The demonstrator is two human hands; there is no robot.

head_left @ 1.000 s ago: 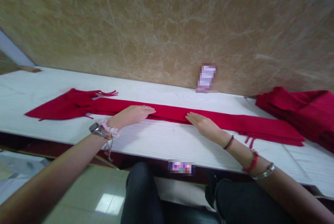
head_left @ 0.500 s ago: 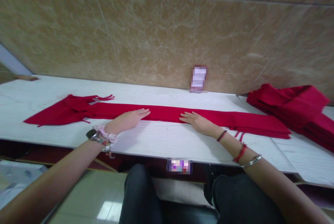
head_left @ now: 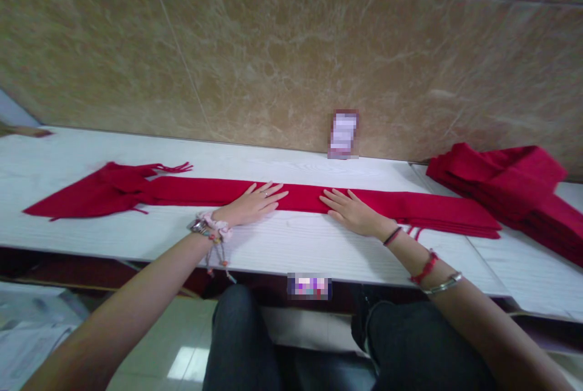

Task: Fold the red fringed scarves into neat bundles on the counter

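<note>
A long red scarf lies stretched left to right along the white table, folded narrow, with fringe showing at its left end and near its right end. My left hand rests flat on the scarf's middle, fingers spread, a ring on one finger. A short way to its right, my right hand lies flat on the scarf too, fingers spread. Both wrists carry bracelets.
A pile of folded red scarves sits at the table's right end. A small blurred card leans against the brown marble wall behind the scarf. My knees in dark trousers are under the table's front edge.
My left hand has slid rightward along the scarf, closer to my right hand, and its fingers have spread. The right hand stays almost in place. The view has shifted slightly.
</note>
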